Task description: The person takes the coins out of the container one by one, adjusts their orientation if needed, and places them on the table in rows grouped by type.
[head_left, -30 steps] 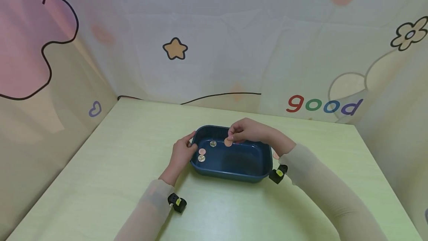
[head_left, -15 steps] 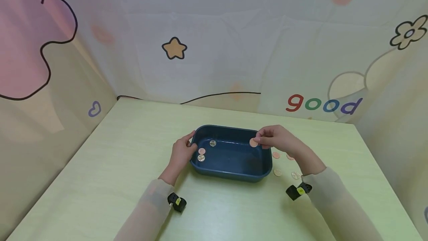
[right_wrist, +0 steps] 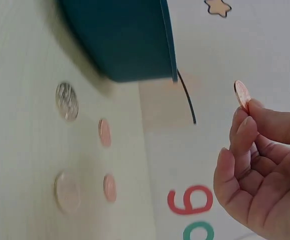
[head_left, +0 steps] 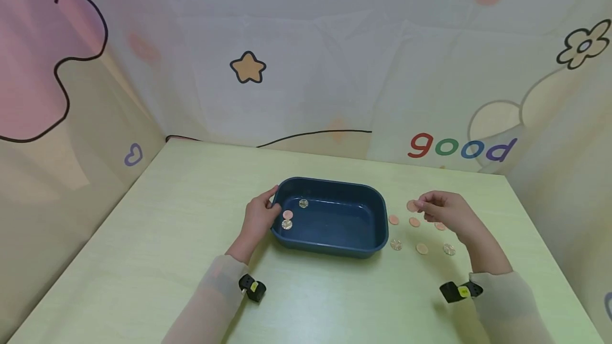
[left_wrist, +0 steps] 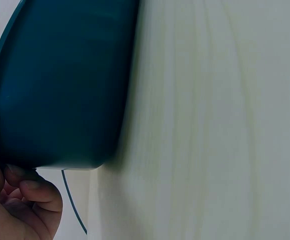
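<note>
A dark blue rectangular plastic box (head_left: 330, 252) rests on the table. My left hand (head_left: 257, 222) grips its left end, thumb over the rim and fingers bent against the outer wall in the left wrist view. My right hand (head_left: 447, 214) pinches a copper-coloured coin (right_wrist: 242, 94) between thumb and fingertips, raised above the table to the right of the box. Inside the box, near its left end, lie a copper-coloured coin (head_left: 288, 215) and two shiny pale gold coins, one of them a shiny coin (head_left: 303, 203) toward the back.
Several coins lie in two rows right of the box. The back row holds copper-coloured ones, such as a coin (head_left: 414, 222) below the right hand; the front row has a pale coin (head_left: 422, 248) between shiny ones. A printed curtain (head_left: 306, 94) borders the table (head_left: 191, 200).
My right hand has moved right with the copper-coloured coin, from over the box to over the coins beside it, uncovering those coins. My left hand stays at the box's left end.
</note>
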Tool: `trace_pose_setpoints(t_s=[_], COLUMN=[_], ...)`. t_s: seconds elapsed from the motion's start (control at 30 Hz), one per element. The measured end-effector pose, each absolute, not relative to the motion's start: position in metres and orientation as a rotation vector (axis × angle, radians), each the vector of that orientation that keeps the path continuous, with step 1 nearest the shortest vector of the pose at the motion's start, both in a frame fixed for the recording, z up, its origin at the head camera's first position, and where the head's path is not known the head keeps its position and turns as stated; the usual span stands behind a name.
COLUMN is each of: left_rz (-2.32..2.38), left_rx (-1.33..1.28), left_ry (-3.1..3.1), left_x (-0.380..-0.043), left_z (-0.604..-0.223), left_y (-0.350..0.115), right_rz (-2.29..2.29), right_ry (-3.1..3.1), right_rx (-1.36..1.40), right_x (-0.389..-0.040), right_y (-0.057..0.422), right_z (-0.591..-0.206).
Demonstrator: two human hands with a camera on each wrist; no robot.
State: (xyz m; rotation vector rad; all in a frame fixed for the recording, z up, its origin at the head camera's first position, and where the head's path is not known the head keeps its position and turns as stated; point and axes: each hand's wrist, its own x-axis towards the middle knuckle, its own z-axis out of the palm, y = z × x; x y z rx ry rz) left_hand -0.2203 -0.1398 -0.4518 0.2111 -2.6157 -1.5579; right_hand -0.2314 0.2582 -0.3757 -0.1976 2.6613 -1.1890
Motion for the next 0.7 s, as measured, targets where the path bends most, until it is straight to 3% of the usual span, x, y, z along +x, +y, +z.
trace_pose_setpoints(t_s=[0.7], left_rz=[-1.601], left_rx=[0.207], left_ry=[-2.612], left_x=[-0.221], left_z=[-0.447], left_y=[-0.142], right_rz=[-1.114], right_ry=[2.735], right_rx=[0.076], right_x=[-0.237], right_y=[0.331], right_z=[-0.397])
